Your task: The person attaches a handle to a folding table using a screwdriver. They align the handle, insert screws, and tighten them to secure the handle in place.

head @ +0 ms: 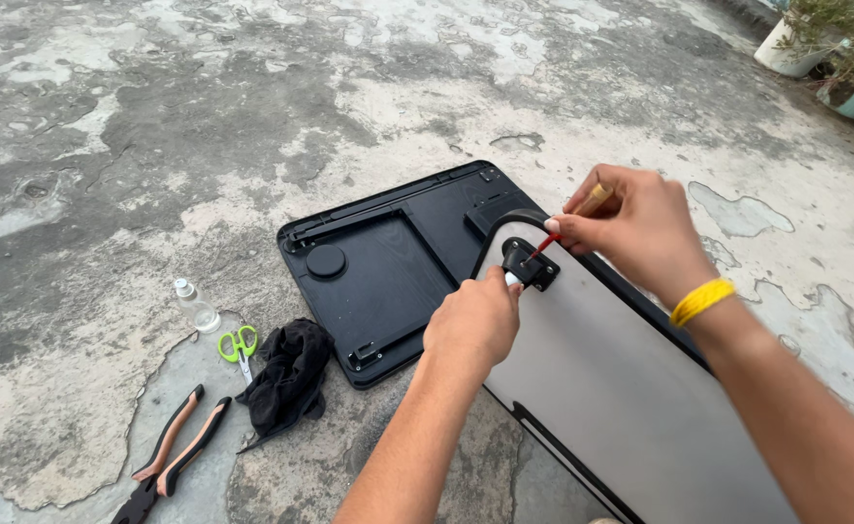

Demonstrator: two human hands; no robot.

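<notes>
A view from above shows two bare hands working on a cracked, weathered concrete floor (252, 116). In the middle of the frame, the right hand (635, 228), with a yellow band (701, 301) on its wrist, is closed around a screwdriver (567, 221) with a pale handle and a red shaft. The shaft slants down to the left, and its tip meets a small black bracket (531, 264). The bracket sits at the rounded upper corner of a light grey board (621, 388), which runs from the centre toward the lower right of the frame. The left hand (473, 325) is curled just below the bracket, its fingertips pressed against the bracket's lower edge.

Beneath the grey board, left of centre, lies a black plastic tray (388, 272) with a round recess. In the lower left of the frame lie a small clear bottle (195, 305), green-handled scissors (240, 346), a crumpled black cloth (286, 383) and orange-handled pliers (173, 454). Potted plants (829, 44) stand in the upper right corner.
</notes>
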